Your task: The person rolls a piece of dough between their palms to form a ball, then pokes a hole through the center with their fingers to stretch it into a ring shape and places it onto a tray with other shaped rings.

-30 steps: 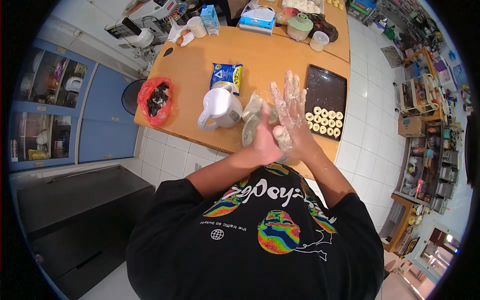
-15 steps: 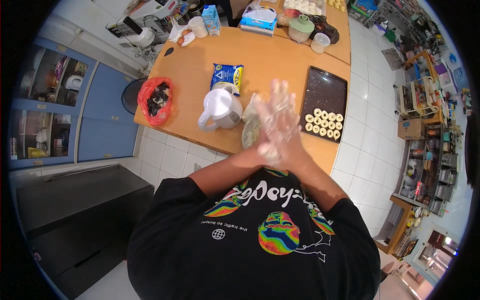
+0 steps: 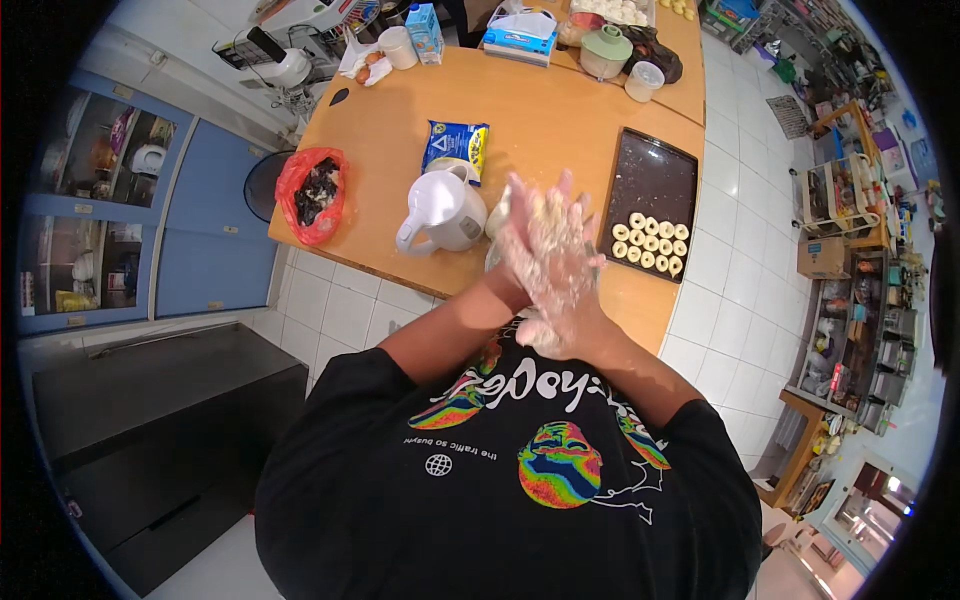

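Observation:
Both hands are coated with pale, sticky dough and meet palm to palm above the near edge of the table. My right hand point(image 3: 565, 268) lies over the left, its fingers stretched out and spread. Partly covered by it, my left hand point(image 3: 514, 243) points its straight fingers away from me. No object shows between the palms, though their inner faces are hidden. Behind the hands, a bowl is almost wholly covered. A white jug point(image 3: 447, 212) stands just left of them. To their right lies a dark baking tray point(image 3: 655, 170) with several dough rings point(image 3: 650, 244) in rows.
A blue and yellow packet point(image 3: 455, 143) lies beyond the jug. At the table's left edge sits a red plastic bag point(image 3: 288, 198) with scraps inside. Along the far side stand a blue carton point(image 3: 425, 35), a tissue pack point(image 3: 519, 45), a green-lidded container point(image 3: 604, 52) and a clear tub point(image 3: 644, 82).
My hands have drawn slightly closer to my body and shifted against each other. More of the left hand's fingers shows now, and the bowl is more covered.

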A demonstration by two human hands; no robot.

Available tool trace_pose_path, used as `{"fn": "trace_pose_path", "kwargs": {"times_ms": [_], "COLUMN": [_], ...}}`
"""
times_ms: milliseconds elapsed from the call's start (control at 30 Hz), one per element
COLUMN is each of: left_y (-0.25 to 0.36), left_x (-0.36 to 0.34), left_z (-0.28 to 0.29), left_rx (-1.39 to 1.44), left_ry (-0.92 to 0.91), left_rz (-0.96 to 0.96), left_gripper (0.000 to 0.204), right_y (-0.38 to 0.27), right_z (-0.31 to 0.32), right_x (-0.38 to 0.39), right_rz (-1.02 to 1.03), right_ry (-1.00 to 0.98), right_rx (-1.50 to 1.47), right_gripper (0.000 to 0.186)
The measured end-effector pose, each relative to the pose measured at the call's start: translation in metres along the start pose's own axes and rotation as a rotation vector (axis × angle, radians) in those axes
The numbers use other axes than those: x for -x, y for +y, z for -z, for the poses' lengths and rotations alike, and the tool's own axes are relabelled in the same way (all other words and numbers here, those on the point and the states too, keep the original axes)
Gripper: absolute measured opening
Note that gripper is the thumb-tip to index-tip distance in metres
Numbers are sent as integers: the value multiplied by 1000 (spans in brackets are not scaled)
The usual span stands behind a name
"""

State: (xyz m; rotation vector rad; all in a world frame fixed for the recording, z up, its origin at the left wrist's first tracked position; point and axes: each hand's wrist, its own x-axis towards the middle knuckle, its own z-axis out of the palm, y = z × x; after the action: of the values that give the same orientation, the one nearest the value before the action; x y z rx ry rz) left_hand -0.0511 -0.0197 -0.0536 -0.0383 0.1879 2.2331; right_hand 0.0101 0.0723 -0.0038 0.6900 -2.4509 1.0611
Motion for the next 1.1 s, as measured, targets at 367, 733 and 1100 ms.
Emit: {"fn": "trace_pose_path", "kwargs": {"times_ms": [367, 733, 1100], "left_y": [-36, -54, -51], "left_x": [-1, -18, 2], "left_z": [11, 16, 12], "left_rx": [-253, -856, -418], "left_ry": [8, -214, 16], "left_rz": [-355, -993, -247], "left_gripper": [90, 91, 82], "right_y": [2, -2, 23], "right_z": [9, 13, 7], "right_x": [12, 1, 10], "right_rz": [-64, -109, -184], "right_ry": [-206, -2, 17], "right_rx": [131, 24, 29], "right_gripper": [86, 86, 80]}}
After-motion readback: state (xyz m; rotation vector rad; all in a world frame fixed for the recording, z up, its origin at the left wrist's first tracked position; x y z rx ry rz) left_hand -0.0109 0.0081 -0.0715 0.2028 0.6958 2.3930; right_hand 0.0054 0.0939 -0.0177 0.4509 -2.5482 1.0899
